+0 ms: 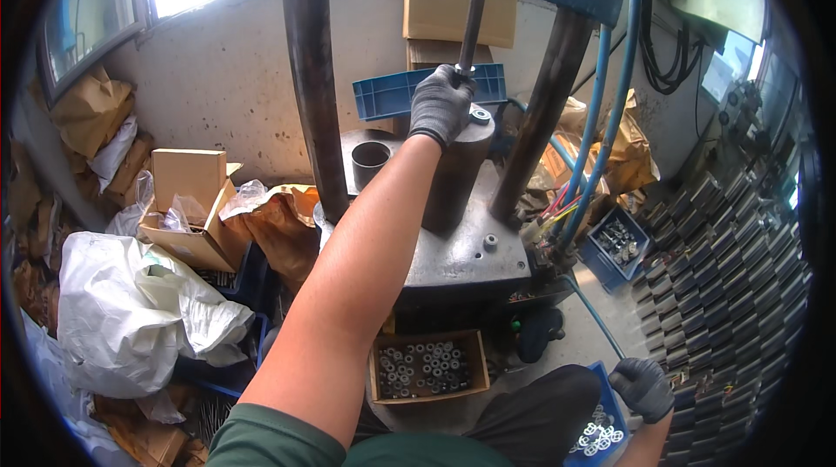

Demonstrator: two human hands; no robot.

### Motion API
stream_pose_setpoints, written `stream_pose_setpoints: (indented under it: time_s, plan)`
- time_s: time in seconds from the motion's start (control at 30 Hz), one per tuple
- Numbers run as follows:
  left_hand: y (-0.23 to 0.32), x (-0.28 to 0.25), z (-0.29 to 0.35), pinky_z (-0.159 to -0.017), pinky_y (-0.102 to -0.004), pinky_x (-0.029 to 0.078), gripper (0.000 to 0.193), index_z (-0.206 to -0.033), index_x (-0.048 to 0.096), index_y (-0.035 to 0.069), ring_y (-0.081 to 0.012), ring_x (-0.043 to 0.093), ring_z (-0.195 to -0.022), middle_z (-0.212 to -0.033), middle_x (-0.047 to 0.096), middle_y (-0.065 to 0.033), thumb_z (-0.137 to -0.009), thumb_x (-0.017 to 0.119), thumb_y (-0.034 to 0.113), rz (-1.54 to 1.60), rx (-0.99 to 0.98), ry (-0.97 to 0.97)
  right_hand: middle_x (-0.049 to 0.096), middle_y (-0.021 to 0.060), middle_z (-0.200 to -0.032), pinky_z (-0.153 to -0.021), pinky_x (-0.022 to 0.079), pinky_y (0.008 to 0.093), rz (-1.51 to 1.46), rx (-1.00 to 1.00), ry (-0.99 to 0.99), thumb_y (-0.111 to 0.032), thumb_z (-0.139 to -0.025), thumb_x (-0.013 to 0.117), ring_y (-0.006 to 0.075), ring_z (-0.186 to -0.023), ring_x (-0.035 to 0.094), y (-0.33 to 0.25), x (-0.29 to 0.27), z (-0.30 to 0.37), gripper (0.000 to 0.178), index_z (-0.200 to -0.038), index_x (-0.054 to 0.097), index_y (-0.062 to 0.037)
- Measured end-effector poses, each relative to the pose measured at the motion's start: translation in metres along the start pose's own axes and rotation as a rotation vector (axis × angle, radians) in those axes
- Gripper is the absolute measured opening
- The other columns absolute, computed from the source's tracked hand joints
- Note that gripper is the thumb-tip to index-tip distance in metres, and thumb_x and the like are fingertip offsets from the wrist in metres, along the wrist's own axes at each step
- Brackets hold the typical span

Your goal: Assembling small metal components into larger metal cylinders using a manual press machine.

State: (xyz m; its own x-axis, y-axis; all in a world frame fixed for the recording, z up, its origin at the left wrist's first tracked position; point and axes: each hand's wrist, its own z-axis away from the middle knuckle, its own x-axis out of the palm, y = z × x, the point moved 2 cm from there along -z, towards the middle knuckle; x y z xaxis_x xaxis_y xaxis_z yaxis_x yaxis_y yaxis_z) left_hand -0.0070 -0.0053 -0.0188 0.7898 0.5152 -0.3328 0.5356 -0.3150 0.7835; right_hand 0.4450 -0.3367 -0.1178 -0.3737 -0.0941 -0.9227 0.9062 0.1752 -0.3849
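My left hand [442, 103], in a grey knit glove, reaches up to the lower end of the press rod [473, 27]. Its fingers are closed at a small round metal part [466, 71] there and partly hide it. Just below stands a thick dark steel cylinder [460, 184] with a small ring-shaped part [480, 117] on its top. At the lower right, my right hand [643, 389], also gloved, is closed round the end of a thin blue-green lever [596, 319]. Beneath that hand, a blue bin [599, 454] holds several pale rings [599, 435].
Dark columns [315, 101] flank the steel press bed [466, 258], which carries a hollow cylinder [370, 162]. A cardboard box [479, 349] of metal parts sits below. White sacks [131, 310] lie left; blue hoses [601, 136] and stacked metal pieces [723, 293] stand right.
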Motion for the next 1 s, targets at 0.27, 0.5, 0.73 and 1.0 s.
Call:
stream_pose_setpoints:
  time_s: [0.27, 0.5, 0.73, 1.0]
  plan:
    - [0.002, -0.002, 0.001, -0.090, -0.0418, 0.056, 0.034, -0.114, 0.069, 0.007, -0.0327, 0.073, -0.102, -0.103, 0.076, -0.0168, -0.091, 0.074, 0.031, 0.042, -0.014, -0.026, 0.069, 0.0208, -0.081, -0.069, 0.054, 0.0414, -0.108, 0.037, 0.179, -0.012, -0.084, 0.073, 0.0358, -0.075, 0.070, -0.003, -0.019, -0.015, 0.014, -0.090, 0.072, -0.0004]
    - [-0.006, 0.001, -0.001, -0.082, -0.0356, 0.057, 0.044, -0.114, 0.064, 0.002, -0.0207, 0.074, -0.085, -0.094, 0.076, -0.0118, -0.085, 0.083, 0.030, 0.125, 0.027, 0.068, 0.068, 0.0058, -0.096, -0.082, 0.051, 0.0309, -0.054, -0.358, 1.052, 0.001, -0.099, 0.057, 0.0141, -0.088, 0.064, -0.009, -0.105, -0.133, 0.015, -0.108, 0.069, -0.0027]
    - [-0.007, 0.001, 0.001, -0.078, -0.0338, 0.057, 0.035, -0.109, 0.059, 0.001, -0.0191, 0.069, -0.079, -0.091, 0.071, -0.0111, -0.088, 0.079, 0.020, 0.254, 0.092, 0.176, 0.072, 0.0058, -0.105, -0.093, 0.052, 0.0311, -0.116, -0.334, 0.984, -0.005, -0.102, 0.058, 0.0147, -0.100, 0.066, 0.007, -0.134, -0.169, 0.016, -0.113, 0.070, -0.0024]
    - [-0.018, 0.004, -0.009, -0.085, -0.0393, 0.053, 0.027, -0.115, 0.067, 0.005, -0.0272, 0.070, -0.090, -0.096, 0.072, -0.0138, -0.103, 0.055, 0.026, 0.404, 0.014, -0.016, 0.070, 0.0142, -0.096, -0.077, 0.056, 0.0318, -0.110, -0.140, 0.129, 0.006, -0.081, 0.066, 0.0199, -0.083, 0.068, -0.005, -0.053, -0.039, 0.034, -0.114, 0.071, 0.0002]
